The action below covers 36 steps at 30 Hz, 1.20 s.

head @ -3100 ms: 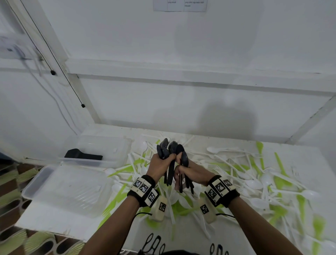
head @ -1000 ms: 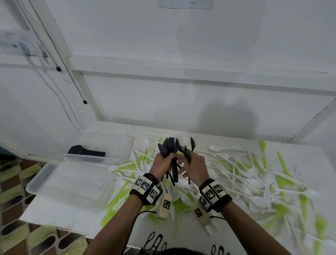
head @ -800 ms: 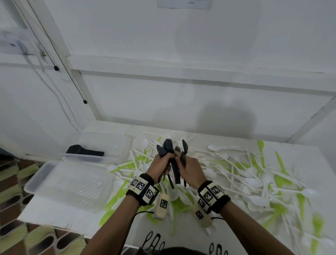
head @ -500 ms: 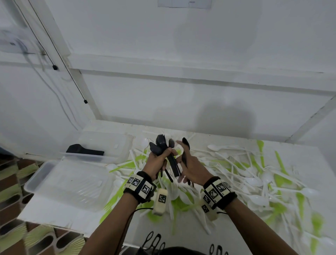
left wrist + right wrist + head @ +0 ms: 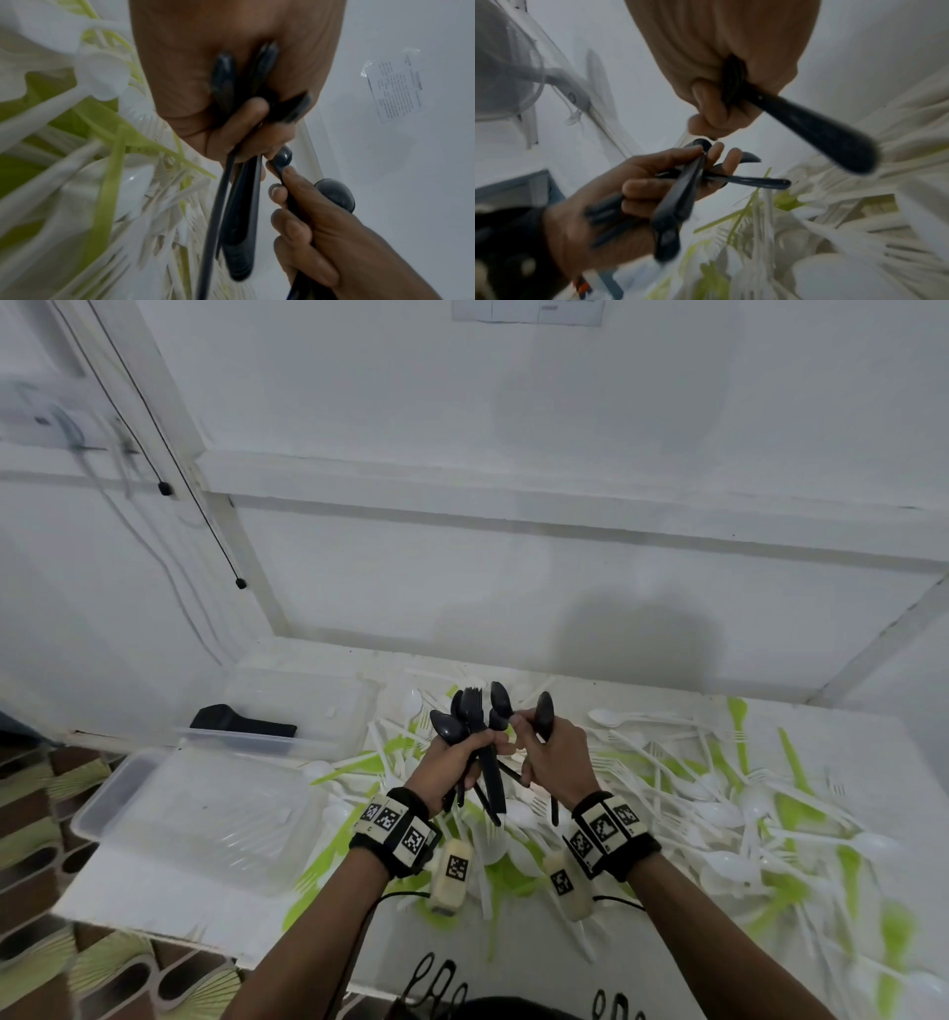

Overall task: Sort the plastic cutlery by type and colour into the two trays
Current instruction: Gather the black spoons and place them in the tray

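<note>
Above the table's middle, my left hand grips a bundle of black cutlery, spoons and a fork, heads up. Its fingers curl round the black handles in the left wrist view. My right hand is just to the right and holds a single black spoon upright, its fingertips close to the bundle. In the right wrist view the spoon's handle sticks out of that fist. Two clear trays lie at the left: the far tray holds black pieces, and I cannot tell what the near tray holds.
White and green cutlery lies heaped over the table's middle and right. The table edge runs close below the near tray. A white wall stands right behind the table.
My right hand has drawn one black spoon out of the shared bundle and now holds it apart. Both hands have stayed above the pile's middle.
</note>
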Each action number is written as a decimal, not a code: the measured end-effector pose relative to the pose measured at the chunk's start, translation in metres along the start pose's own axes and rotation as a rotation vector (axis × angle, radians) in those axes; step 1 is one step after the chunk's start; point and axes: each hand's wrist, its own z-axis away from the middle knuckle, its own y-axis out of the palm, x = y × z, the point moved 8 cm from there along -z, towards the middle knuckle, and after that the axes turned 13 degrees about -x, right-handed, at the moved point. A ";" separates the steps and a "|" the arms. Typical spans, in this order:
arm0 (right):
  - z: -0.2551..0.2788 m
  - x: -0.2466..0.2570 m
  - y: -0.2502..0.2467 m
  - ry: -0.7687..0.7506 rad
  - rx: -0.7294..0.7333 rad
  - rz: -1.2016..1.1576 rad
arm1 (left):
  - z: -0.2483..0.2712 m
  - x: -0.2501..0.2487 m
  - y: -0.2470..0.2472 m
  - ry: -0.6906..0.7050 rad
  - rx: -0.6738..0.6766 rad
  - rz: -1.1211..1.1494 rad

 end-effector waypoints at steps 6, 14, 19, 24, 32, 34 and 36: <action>0.017 0.005 0.013 -0.146 -0.081 0.047 | -0.001 -0.002 0.002 0.019 -0.059 -0.090; 0.015 -0.002 0.022 0.002 0.158 0.105 | 0.002 0.013 0.002 -0.074 0.134 0.052; 0.011 0.000 0.028 0.093 0.311 0.093 | -0.002 0.014 -0.001 -0.052 0.076 0.002; -0.012 -0.016 0.014 0.146 0.212 0.200 | -0.004 0.005 -0.011 0.015 0.039 -0.072; 0.012 0.002 0.018 0.000 -0.033 0.061 | 0.010 0.001 0.003 0.001 0.036 -0.242; 0.015 0.003 0.020 0.021 -0.024 0.050 | 0.009 0.002 0.002 0.000 0.034 -0.220; 0.018 0.006 0.022 0.037 0.010 0.048 | 0.010 0.002 0.002 0.002 0.058 -0.256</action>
